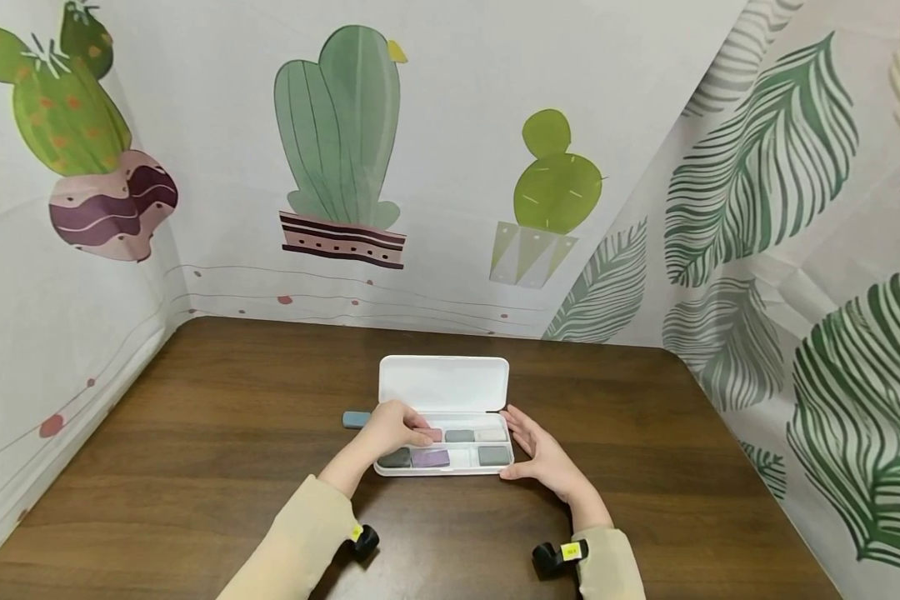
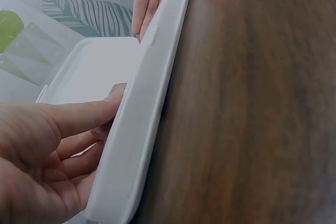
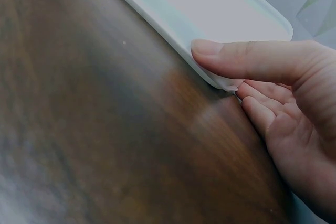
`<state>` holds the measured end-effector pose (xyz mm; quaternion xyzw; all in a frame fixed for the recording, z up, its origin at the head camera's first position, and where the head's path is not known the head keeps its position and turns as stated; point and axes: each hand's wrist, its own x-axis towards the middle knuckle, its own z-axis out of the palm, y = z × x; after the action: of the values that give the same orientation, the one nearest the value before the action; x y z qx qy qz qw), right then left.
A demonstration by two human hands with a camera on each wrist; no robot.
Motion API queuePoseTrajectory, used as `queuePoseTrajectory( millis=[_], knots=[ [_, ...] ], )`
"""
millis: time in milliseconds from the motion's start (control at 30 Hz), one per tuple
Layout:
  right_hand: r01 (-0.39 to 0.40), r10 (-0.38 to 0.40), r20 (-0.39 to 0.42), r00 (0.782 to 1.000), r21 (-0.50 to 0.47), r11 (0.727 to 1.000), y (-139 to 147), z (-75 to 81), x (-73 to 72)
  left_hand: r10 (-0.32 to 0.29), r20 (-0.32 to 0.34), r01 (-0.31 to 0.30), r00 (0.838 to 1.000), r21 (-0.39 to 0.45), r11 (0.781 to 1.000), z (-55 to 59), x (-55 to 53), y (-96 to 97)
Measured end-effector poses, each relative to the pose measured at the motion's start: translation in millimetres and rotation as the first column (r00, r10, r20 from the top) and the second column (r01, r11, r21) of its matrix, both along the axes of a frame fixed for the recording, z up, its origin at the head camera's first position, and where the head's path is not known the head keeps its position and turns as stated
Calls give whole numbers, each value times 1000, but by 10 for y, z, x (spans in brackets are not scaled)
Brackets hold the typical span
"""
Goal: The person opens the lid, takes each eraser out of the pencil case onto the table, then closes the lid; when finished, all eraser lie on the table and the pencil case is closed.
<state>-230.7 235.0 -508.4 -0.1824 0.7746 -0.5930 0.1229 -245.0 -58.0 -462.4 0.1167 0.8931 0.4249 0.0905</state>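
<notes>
A white hinged case (image 1: 442,471) lies on the table with its lid (image 1: 444,383) raised. Small coloured blocks sit in two rows of compartments. My left hand (image 1: 384,433) reaches over the case's left part, thumb and fingers pinching at a pink block (image 1: 430,435) in the back row; its fingertips are partly hidden by the case wall in the left wrist view. With my right hand (image 1: 546,458) I hold the case's right end, thumb (image 3: 210,48) on the front rim and fingers against the end. In the front row are a purple block (image 1: 431,458) and a dark grey block (image 1: 395,458).
A blue flat piece (image 1: 356,419) sticks out on the case's left, partly behind my left hand. Grey blocks (image 1: 493,456) fill other compartments. The brown wooden table (image 1: 210,450) ends at patterned cloth walls (image 1: 450,167).
</notes>
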Motion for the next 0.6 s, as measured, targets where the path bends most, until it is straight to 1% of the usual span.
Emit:
queuePoseTrajectory(
  millis=[133, 200, 300, 400, 533, 600],
  knots=[
    [-2, 2, 1, 1000, -3, 1000, -2, 17, 4, -8, -29, 9, 1000, 10, 1000, -17, -2, -12],
    [-3, 3, 3, 1000, -7, 1000, -6, 27, 3, -3, -46, 4, 999, 21, 1000, -25, -7, -23],
    [-5, 5, 4, 1000, -8, 1000, -7, 36, 2, -11, -75, 14, 997, 43, 999, -29, -24, -56],
    [-3, 3, 7, 1000, -10, 1000, -6, 40, 5, -47, -95, 53, 994, 58, 997, -15, -46, -128],
    [-2, 2, 10, 1000, -14, 1000, -7, 39, 10, -122, -99, 130, 988, 73, 989, 41, -72, -277],
    [-4, 4, 12, 1000, -17, 1000, -11, 37, 11, -149, -94, 157, 984, 87, 984, 68, -82, -363]
  ],
)
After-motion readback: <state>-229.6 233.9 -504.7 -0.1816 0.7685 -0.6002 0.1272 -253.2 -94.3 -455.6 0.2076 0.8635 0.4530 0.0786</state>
